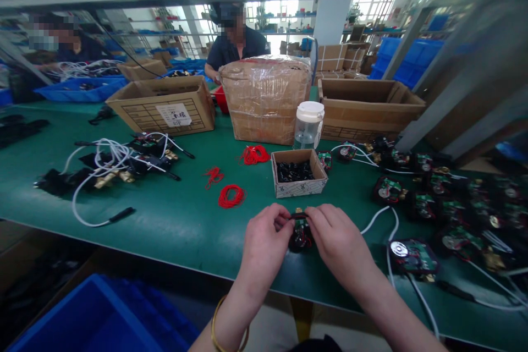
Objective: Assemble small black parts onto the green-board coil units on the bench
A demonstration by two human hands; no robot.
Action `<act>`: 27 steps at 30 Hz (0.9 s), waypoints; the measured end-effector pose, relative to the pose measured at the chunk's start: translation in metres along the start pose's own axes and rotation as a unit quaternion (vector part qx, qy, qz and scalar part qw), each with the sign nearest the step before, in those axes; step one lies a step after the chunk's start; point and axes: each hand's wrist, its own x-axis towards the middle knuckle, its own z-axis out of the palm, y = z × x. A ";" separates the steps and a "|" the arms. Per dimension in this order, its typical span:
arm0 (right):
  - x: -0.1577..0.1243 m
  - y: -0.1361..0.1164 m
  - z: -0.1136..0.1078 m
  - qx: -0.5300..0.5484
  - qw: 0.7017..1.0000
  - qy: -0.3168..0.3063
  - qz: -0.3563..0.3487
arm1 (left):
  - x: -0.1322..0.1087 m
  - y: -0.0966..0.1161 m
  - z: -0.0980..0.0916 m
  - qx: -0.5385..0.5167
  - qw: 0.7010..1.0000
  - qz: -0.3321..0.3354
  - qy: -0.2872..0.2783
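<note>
A short black piece [299,216] is held in the fingertips of the left hand [264,242] and the right hand [336,239], at the far side of a small device [301,240] above a green table [185,236]. Just beyond, a small box [299,190] is filled with black bits [293,171], and a lidded jar [308,124] is set behind it. Red wire [256,155] is laid in three bundles to the left. Other devices [414,257] with white cords are spread on the right, and a wrapped carton [268,99] is placed farther back.
</note>
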 end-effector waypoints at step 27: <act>0.005 0.011 0.006 0.222 0.963 0.012 0.153 | 0.006 0.001 0.002 -0.014 0.999 -0.030 -0.017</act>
